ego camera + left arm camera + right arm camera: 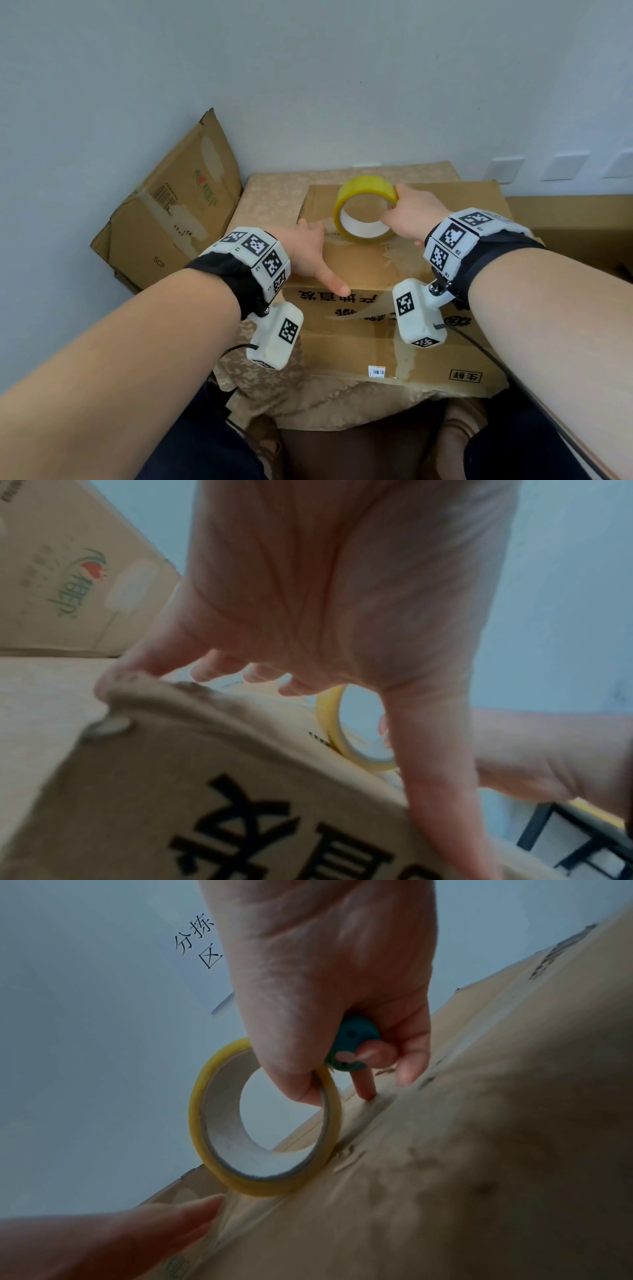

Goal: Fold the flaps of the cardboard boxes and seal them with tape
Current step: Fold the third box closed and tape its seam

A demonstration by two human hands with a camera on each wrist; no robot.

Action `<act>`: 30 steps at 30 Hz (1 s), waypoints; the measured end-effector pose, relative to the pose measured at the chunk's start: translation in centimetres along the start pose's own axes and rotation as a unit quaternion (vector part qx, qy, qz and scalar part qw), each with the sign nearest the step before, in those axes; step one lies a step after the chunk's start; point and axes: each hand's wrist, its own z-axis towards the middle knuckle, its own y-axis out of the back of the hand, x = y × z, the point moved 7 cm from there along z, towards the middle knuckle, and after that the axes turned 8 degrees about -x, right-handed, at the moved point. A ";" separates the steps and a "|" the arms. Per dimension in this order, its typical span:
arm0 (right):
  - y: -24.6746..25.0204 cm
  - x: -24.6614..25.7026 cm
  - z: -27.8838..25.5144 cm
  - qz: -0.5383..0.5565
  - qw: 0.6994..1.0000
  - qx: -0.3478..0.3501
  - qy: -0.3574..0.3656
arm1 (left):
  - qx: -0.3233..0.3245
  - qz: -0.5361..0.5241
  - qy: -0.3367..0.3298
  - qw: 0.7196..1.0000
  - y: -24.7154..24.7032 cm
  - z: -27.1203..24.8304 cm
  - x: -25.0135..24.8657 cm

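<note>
A brown cardboard box with black printed characters lies closed on the table, clear tape along its top seam. My left hand presses flat on the box top near its left end, fingers straight, thumb down over the front face. The left wrist view shows that palm over the box edge. My right hand grips a yellow tape roll standing on edge on the box top. In the right wrist view the thumb hooks inside the tape roll, and a small teal object sits tucked in the same hand.
A second worn cardboard box leans against the wall at the left. Another box stands to the right. A beige patterned cloth covers the table. The wall is close behind, with sockets at right.
</note>
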 end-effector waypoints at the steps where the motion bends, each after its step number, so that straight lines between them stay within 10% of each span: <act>1: 0.0 0.0 -0.1 0.001 1.000 -0.002 0.000 | -0.003 0.002 0.007 1.000 -0.1 -0.1 0.0; 30: -0.1 -0.1 0.3 -0.067 0.996 -0.015 0.056 | 0.041 0.074 -0.028 0.996 1.0 2.4 -1.1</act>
